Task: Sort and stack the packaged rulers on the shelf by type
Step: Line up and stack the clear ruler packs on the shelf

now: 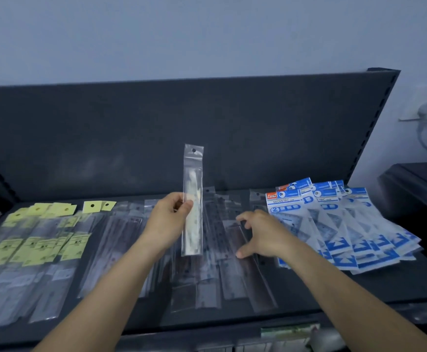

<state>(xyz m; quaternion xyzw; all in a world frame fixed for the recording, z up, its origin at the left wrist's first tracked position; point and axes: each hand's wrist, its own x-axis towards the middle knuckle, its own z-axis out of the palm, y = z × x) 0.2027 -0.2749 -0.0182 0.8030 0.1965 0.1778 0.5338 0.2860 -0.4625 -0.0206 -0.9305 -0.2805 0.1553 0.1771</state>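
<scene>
Packaged rulers (235, 275) were recorded part-way through sorting on a dark shelf (365, 283). One clear packet (193, 199) was held upright above the shelf, in front of the back panel (156, 123), and is taken as the landmark for all positions below. It was pinched near its middle between the thumb and fingers of the left hand (167, 219). Just right of the clear packet, the right hand (260, 235) was spread over a loose pile (207, 250), with thumb and fingertips resting on the sleeves there. Whether any sleeve was actually gripped could not be told. The two hands were apart and not touching.

Work judged done: well left of the clear packet, yellow-carded packets (42, 247) were seen gathered in overlapping rows. Well right of it, blue geometric sets (334, 224) were fanned into one overlapping group. Both types were thus separated, though neither was squared into a neat stack.

Work judged left: directly below and just right of the clear packet, the transparent sleeves of the loose pile were crossed and overlapped, in differing lengths. A further run of dark-ruler sleeves (115, 240) was laid just to its left. These were probably yet to be divided by type, and every group was yet to be stacked.
</scene>
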